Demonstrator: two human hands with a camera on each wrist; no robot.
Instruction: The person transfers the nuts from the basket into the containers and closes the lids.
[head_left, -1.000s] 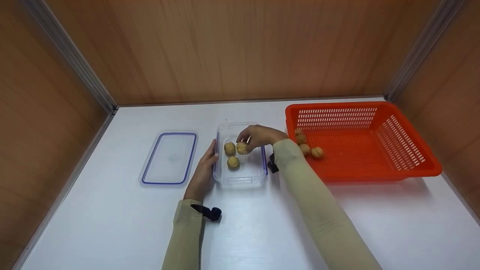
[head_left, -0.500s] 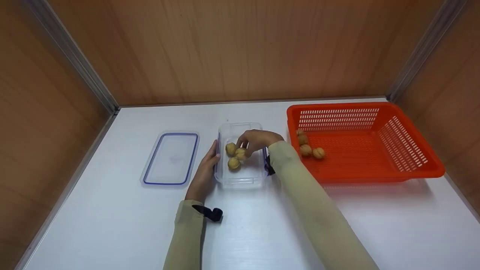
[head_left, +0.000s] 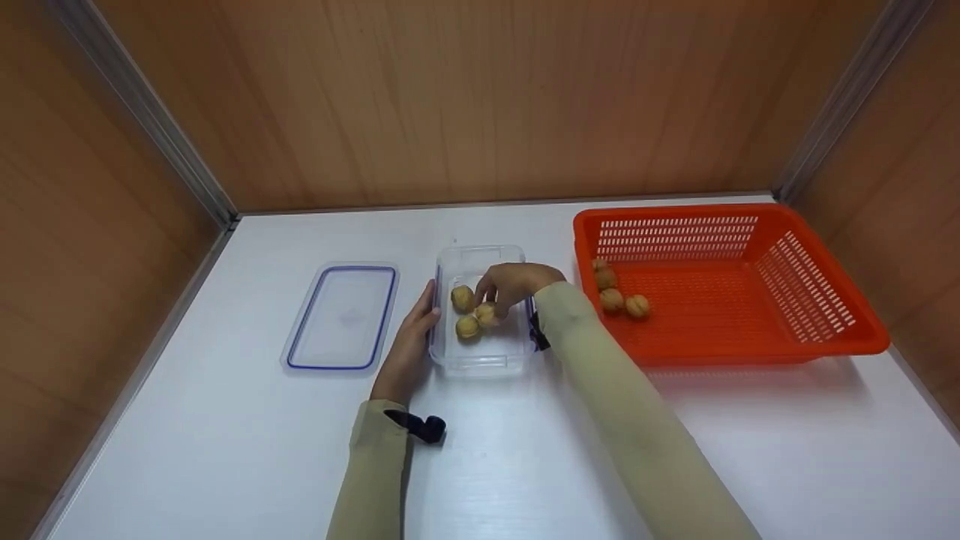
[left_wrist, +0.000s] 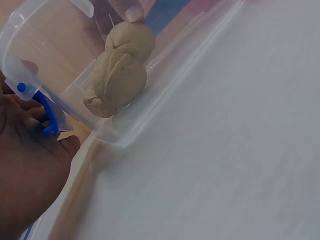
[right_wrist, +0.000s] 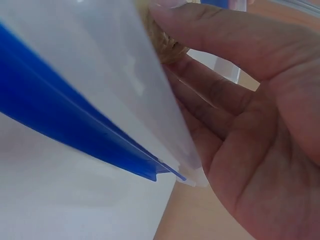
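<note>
Fingers (head_left: 486, 288) of right hand (head_left: 516, 281) pinch walnut (head_left: 486, 313) inside box (head_left: 483, 358) | left hand (head_left: 409, 346) flat against box wall | risk: walnut rolls on release.

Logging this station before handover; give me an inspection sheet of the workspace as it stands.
Surface: white table.
Job's things: clear container holding three walnuts; orange basket holding four more walnuts.
Clutter: container lid lying flat, left of the container.
Grips: left hand rests against the container's left wall; right hand inside it, fingertips on a walnut.
Cables: nothing seen.
Surroundings: wooden panel walls.
</note>
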